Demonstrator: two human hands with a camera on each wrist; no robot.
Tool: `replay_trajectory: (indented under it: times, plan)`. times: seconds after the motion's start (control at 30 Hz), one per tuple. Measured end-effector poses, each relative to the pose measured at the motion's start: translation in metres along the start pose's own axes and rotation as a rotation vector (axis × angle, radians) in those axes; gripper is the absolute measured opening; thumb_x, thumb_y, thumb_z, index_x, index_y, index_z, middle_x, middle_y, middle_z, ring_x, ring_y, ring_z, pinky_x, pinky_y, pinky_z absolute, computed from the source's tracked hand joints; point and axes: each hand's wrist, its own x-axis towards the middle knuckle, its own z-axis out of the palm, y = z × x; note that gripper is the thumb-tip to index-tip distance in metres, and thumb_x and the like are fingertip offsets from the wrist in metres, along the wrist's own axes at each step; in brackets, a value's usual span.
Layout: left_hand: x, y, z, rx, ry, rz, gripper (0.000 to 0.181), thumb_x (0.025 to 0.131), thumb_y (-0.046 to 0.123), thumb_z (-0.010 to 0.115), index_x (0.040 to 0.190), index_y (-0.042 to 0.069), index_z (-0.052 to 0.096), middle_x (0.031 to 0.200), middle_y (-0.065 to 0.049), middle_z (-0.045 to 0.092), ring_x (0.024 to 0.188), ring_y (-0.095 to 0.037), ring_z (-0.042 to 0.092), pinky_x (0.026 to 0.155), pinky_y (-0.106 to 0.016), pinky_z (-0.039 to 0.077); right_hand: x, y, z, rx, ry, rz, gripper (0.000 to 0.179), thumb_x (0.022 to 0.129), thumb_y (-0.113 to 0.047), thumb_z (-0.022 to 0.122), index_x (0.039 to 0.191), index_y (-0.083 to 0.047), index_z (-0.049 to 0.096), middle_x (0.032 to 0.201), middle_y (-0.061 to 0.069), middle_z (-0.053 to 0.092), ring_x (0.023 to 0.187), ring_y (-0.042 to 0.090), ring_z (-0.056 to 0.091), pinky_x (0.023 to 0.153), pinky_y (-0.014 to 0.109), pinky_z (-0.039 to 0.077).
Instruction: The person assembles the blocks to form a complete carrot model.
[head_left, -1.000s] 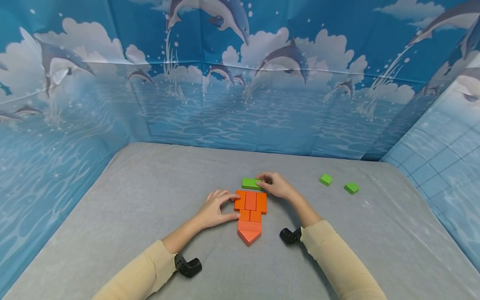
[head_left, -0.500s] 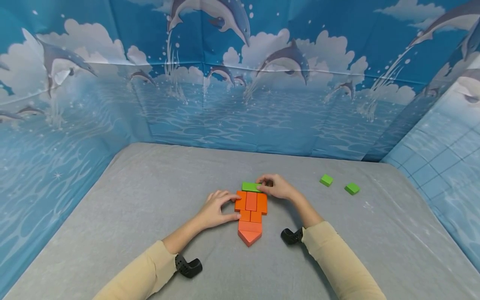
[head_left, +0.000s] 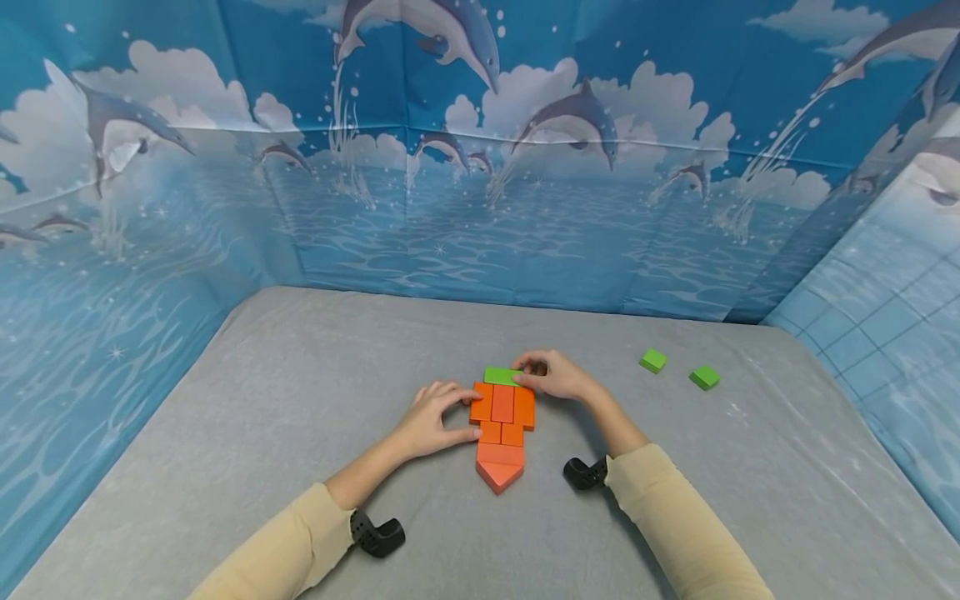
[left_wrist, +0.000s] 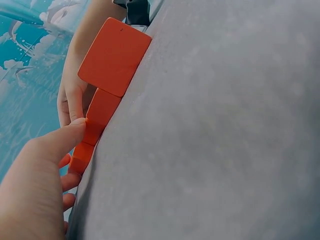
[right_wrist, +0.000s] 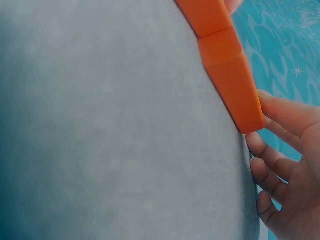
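Note:
Several orange blocks (head_left: pixel 502 403) lie flat together on the grey cloth, wide at the far side and pointed at the near end. A green block (head_left: pixel 500 376) sits across their far edge. My right hand (head_left: pixel 551 374) pinches its right end between thumb and fingers. My left hand (head_left: pixel 430 421) is at the left side, index fingertip at the upper-left orange block and thumb at a smaller one below. In the left wrist view, the left thumb (left_wrist: pixel 70 134) meets the orange side. In the right wrist view, my right hand (right_wrist: pixel 295 160) hides the green block.
Two loose green blocks (head_left: pixel 652 360) (head_left: pixel 704 377) lie off to the right on the grey cloth (head_left: pixel 300 367). A dolphin-printed curtain (head_left: pixel 465 217) rises behind and at both sides. Black devices (head_left: pixel 378 535) are worn at both wrists.
The green block has slid nearer, closing the gap to the orange blocks, with my right hand following it. My left hand has stayed in place.

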Motion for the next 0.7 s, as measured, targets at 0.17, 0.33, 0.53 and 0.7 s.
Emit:
replay_trajectory:
  times: [0.17,0.33,0.53,0.7]
  plan:
    - [0.0,0.001,0.0,0.002,-0.004,-0.012,0.048,0.077,0.038,0.07,0.119,0.018,0.059,0.106,0.002,0.055,0.098,-0.015,0.043,0.089,-0.043,0.029,0.007,0.026,0.005,-0.003,0.001,-0.014,0.022,0.089,-0.008,0.058,0.105,0.007,0.061,0.083,0.015,0.057,0.063,0.018,0.042,0.053,0.023,0.032]
    - [0.0,0.002,-0.001,0.004,-0.002,-0.008,0.047,0.077,0.038,0.07,0.119,0.018,0.059,0.106,0.002,0.055,0.097,-0.015,0.043,0.088,-0.043,0.029,0.01,0.037,0.005,0.004,-0.001,-0.001,0.022,0.089,-0.015,0.06,0.105,0.0,0.063,0.084,0.009,0.057,0.063,0.016,0.042,0.054,0.024,0.034]
    - [0.0,0.001,-0.001,0.002,-0.004,-0.01,0.048,0.077,0.038,0.07,0.119,0.018,0.059,0.105,0.002,0.055,0.097,-0.015,0.043,0.089,-0.044,0.029,0.007,0.039,0.004,0.054,0.073,0.009,0.025,0.089,-0.012,0.059,0.109,0.004,0.06,0.082,0.011,0.056,0.058,0.013,0.041,0.051,0.024,0.033]
    - [0.001,0.001,0.0,0.01,0.0,0.0,0.048,0.077,0.038,0.07,0.119,0.017,0.059,0.105,0.002,0.055,0.098,-0.016,0.044,0.091,-0.044,0.029,-0.01,0.047,-0.012,0.063,0.247,0.029,0.028,0.089,-0.009,0.059,0.112,0.008,0.058,0.083,0.016,0.056,0.061,0.02,0.047,0.051,0.026,0.038]
